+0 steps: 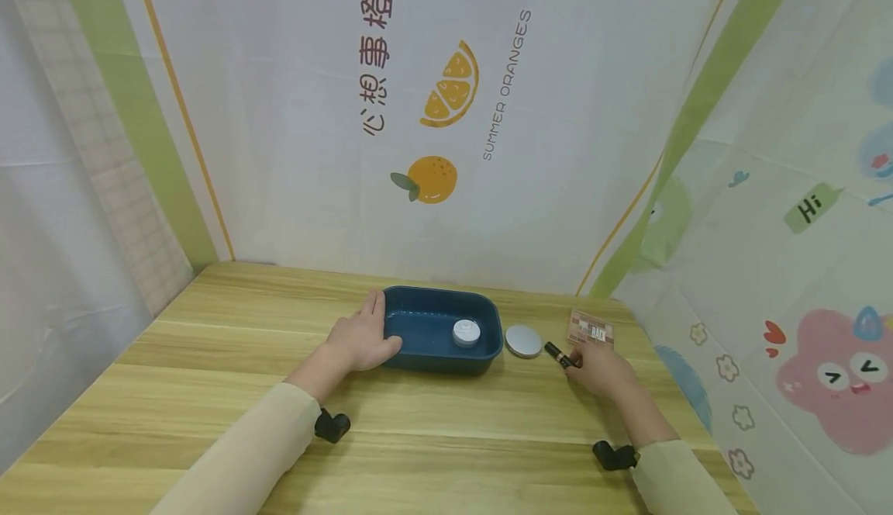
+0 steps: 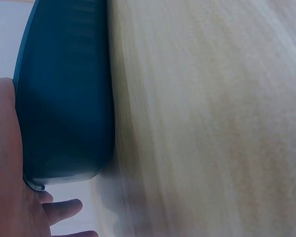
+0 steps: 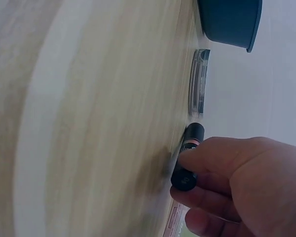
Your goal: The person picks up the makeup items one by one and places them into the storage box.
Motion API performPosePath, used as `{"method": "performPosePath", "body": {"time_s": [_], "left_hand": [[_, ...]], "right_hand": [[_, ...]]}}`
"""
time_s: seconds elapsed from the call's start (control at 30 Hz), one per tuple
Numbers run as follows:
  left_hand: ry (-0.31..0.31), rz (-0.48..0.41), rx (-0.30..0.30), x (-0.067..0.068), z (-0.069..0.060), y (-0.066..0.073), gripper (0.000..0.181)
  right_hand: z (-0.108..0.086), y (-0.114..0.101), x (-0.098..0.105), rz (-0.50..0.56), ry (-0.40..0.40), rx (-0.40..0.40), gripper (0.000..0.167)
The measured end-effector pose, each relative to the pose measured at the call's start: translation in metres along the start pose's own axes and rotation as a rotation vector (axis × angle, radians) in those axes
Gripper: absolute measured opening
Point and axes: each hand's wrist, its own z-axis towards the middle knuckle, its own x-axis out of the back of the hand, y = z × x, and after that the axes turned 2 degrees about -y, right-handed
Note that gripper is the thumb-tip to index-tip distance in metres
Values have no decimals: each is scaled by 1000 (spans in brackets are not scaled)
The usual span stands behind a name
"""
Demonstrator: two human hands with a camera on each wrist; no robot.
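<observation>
Currently R hand point(image 1: 601, 370) pinches blk tube point(image 1: 555, 352), L hand point(image 1: 359, 339) straight-fingered on bin point(image 1: 439, 364), woodgrain tbl point(image 1: 446, 430), orange-print curtain point(image 1: 293, 150) behind

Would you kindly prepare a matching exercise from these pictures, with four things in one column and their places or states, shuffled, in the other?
Things
1. blue tub
2. round white item
3. round silver item
4. black tube

Places or states
A. pinched in the right hand
B. between the blue tub and the black tube
C. touched at one end by the left hand
D. inside the blue tub

Right pairs: 1-C, 2-D, 3-B, 4-A
</observation>
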Motion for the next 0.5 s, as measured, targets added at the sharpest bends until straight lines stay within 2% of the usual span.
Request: {"method": "performPosePath", "body": {"time_s": [0.37, 0.5], "left_hand": [[4, 4, -1, -3, 0, -1, 97], [3, 2, -2, -3, 2, -3, 98]], "right_hand": [[-1, 1, 3, 37, 29, -54, 15], [-1, -3, 6, 53, 63, -34, 14]]}}
